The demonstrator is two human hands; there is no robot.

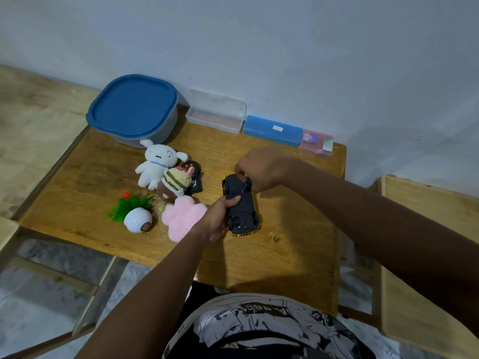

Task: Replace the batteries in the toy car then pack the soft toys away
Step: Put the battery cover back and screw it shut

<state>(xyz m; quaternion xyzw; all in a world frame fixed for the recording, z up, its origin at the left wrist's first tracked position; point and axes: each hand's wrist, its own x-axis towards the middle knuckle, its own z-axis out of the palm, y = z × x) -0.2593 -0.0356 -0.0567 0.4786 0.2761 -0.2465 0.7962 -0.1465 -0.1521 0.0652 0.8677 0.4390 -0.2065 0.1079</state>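
A yellow toy car (242, 208) lies upside down on the wooden table (298, 229), its black underside facing up. My left hand (216, 218) grips the car's left side, thumb on the underside. My right hand (259, 169) is closed over the car's far end, pinching something small and dark there; I cannot tell what. Left of the car lie the soft toys: a white plush dog (155, 164), a striped brown plush (173, 185) and a fluffy pink plush (181, 218). A black remote control (193, 174) lies partly under the striped plush.
A grey tub with a blue lid (133, 108) stands at the back left. Along the wall sit a clear box (216, 114), a blue case (272, 130) and a small pink box (317, 142). A toppled white pot with a green plant (136, 213) lies front left. A wooden crate (425, 255) stands to the right.
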